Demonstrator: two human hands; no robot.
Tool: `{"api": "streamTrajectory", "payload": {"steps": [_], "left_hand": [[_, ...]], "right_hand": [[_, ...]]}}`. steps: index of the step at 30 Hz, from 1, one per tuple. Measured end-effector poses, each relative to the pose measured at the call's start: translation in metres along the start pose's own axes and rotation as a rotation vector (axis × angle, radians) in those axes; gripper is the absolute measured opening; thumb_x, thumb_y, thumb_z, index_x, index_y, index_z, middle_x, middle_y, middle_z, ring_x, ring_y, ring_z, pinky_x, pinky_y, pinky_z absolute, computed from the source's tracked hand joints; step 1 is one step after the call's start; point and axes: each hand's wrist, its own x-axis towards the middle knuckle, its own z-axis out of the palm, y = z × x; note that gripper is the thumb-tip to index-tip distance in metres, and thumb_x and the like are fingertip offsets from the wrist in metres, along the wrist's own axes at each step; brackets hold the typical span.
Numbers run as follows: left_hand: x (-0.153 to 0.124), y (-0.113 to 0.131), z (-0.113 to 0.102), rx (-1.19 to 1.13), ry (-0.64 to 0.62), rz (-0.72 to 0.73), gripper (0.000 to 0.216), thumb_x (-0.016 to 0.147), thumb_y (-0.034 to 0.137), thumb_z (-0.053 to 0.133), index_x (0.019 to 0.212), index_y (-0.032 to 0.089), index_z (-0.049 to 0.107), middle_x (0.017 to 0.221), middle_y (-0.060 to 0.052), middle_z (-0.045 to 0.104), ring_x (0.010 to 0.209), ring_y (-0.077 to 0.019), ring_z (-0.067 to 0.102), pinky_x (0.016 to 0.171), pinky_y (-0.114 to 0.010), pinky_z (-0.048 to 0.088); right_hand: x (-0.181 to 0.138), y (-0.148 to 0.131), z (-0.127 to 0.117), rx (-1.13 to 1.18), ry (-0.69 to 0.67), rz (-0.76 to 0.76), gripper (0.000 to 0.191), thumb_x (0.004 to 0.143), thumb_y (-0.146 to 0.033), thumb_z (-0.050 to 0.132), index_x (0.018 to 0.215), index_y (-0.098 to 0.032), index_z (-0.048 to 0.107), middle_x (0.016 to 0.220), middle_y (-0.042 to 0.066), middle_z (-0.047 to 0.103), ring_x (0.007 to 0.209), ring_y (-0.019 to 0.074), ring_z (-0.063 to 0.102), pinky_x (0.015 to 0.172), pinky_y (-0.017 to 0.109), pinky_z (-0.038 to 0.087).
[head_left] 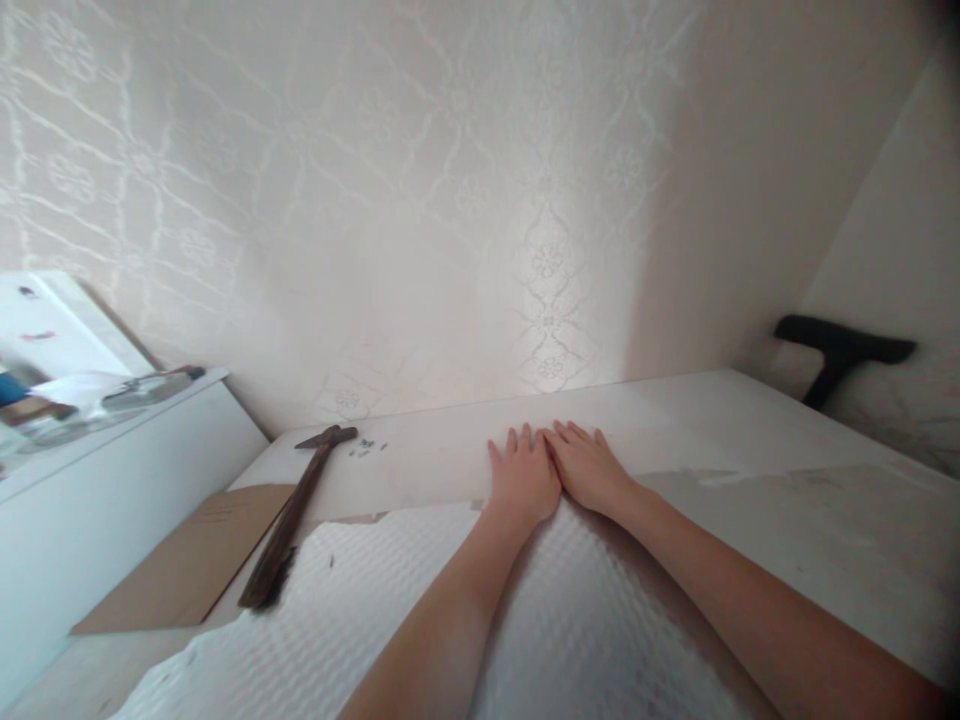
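Side by side, both hands lie flat near the back edge of a white board (420, 470). My left hand (521, 478) has its fingers spread and holds nothing. Touching it at the thumb side is my right hand (589, 468), also flat with fingers stretched out. Beneath the wrists and forearms lies a white quilted sheet (390, 590) with a dimpled texture. A hammer (300, 505) with a worn wooden handle rests to the left, its head toward the wall. Several small nails (365, 449) are scattered beside the hammer's head.
Brown cardboard (195, 560) lies partly under the hammer handle, against a white cabinet side (135, 520). Assorted items sit on that cabinet at far left. A patterned wall (420, 220) closes off the back. At right stands a black T-shaped armrest (844, 345).
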Motion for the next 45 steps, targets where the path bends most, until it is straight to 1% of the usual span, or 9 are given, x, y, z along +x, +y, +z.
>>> {"api": "streamTrajectory", "payload": {"steps": [12,18,30,37,45], "left_hand": [[0.0001,-0.0006,0.0005,-0.004,0.006,0.006,0.054,0.094,0.030,0.025,0.144,0.014,0.034,0.151,-0.013,0.033,0.140,-0.0314,0.026,0.110,-0.061,0.022],[0.0003,-0.0003,0.0008,0.012,0.002,-0.001,0.053,0.094,0.031,0.024,0.144,0.015,0.034,0.151,-0.012,0.032,0.140,-0.0311,0.027,0.110,-0.060,0.023],[-0.0007,-0.0001,-0.0006,-0.023,0.004,-0.001,0.054,0.094,0.030,0.025,0.144,0.013,0.035,0.152,-0.012,0.031,0.140,-0.0321,0.027,0.111,-0.061,0.021],[0.0009,-0.0006,0.0008,-0.019,0.001,-0.001,0.054,0.094,0.031,0.025,0.144,0.013,0.035,0.152,-0.012,0.031,0.140,-0.0319,0.026,0.111,-0.061,0.021],[0.0004,-0.0006,0.0011,-0.017,0.011,0.005,0.054,0.093,0.030,0.026,0.144,0.014,0.035,0.151,-0.012,0.032,0.139,-0.0322,0.028,0.110,-0.061,0.022]], "right_hand": [[-0.0002,-0.0004,-0.0009,-0.002,0.006,0.002,0.050,0.095,-0.020,0.024,0.142,-0.012,0.039,0.150,0.016,0.031,0.138,0.0311,0.027,0.108,0.058,0.024],[0.0003,-0.0002,-0.0018,-0.005,-0.013,0.003,0.051,0.095,-0.020,0.023,0.143,-0.011,0.037,0.151,0.016,0.029,0.137,0.0325,0.028,0.108,0.058,0.023],[0.0002,-0.0001,0.0003,-0.001,-0.002,0.010,0.050,0.096,-0.021,0.024,0.143,-0.012,0.037,0.151,0.016,0.029,0.138,0.0305,0.026,0.108,0.057,0.024],[0.0013,0.0008,0.0011,-0.005,-0.003,0.006,0.050,0.096,-0.021,0.024,0.143,-0.013,0.037,0.151,0.015,0.030,0.138,0.0309,0.026,0.108,0.058,0.023],[-0.0002,-0.0005,-0.0015,0.004,-0.008,0.006,0.050,0.096,-0.020,0.023,0.143,-0.011,0.037,0.151,0.015,0.029,0.138,0.0319,0.026,0.108,0.058,0.023]]}}
